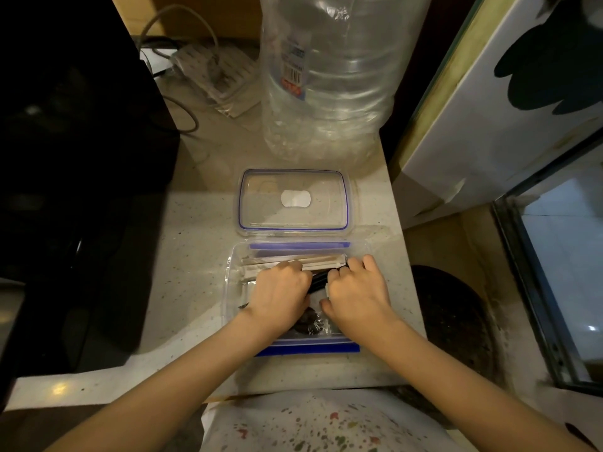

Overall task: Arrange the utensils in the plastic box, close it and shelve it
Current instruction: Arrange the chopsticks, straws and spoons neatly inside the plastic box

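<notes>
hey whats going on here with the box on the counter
A person has both hands inside an open clear plastic box on the counter. The left hand and right hand are pressing down and sorting black utensils and wrapped packets. The lid lies flat just behind the box, so closing and shelving are not yet done.

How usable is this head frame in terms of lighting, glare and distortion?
Head view: dim, warm light; the dark object at left is nearly black, without detail. Wide-angle bending curves the counter edges. Small glare spots on the lid and the near counter. Both hands, left hand and right hand, are sharp enough, but the dark utensils under them are hard to read.
</notes>
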Demonstrator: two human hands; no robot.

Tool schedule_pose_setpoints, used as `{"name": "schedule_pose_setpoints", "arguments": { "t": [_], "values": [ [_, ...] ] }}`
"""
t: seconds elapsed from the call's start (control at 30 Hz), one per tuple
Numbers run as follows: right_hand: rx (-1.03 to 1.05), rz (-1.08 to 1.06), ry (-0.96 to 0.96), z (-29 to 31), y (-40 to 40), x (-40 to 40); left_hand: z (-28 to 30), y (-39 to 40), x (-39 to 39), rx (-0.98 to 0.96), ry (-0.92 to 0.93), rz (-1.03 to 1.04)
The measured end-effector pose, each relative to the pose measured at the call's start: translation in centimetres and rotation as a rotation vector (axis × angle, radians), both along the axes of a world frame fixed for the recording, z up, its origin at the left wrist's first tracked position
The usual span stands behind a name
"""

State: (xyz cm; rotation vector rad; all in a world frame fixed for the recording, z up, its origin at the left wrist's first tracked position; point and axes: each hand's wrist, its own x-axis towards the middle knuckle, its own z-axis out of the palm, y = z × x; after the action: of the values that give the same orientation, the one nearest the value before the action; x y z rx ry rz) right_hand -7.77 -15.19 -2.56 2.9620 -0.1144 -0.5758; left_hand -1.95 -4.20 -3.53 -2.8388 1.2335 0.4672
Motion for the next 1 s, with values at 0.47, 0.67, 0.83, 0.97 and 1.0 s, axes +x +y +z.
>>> {"name": "schedule_pose_setpoints", "arguments": {
  "t": [0.47, 0.67, 0.83, 0.97, 1.0],
  "values": [
    [0.166, 0.099, -0.081, 1.0, -1.5, 0.0, -0.3, 0.5, 0.2, -0.086, 0.039, -0.032],
    [0.366, 0.19, -0.174, 0.7, -1.3, 0.9, 0.0, 1.4, 0.2, -0.151, 0.126, 0.044],
    [0.363, 0.286, -0.111, -0.1, -0.9, 1.5, 1.1, 3.6, 0.1, -0.187, 0.094, 0.067],
    [0.339, 0.344, -0.113, -0.2, -0.8, 1.6, 1.9, 4.6, -0.2, -0.012, 0.041, 0.044],
    [0.346, 0.344, -0.107, -0.2, -0.8, 1.7, 2.0, 4.7, -0.2, 0.019, 0.041, 0.037]
  ]
}}
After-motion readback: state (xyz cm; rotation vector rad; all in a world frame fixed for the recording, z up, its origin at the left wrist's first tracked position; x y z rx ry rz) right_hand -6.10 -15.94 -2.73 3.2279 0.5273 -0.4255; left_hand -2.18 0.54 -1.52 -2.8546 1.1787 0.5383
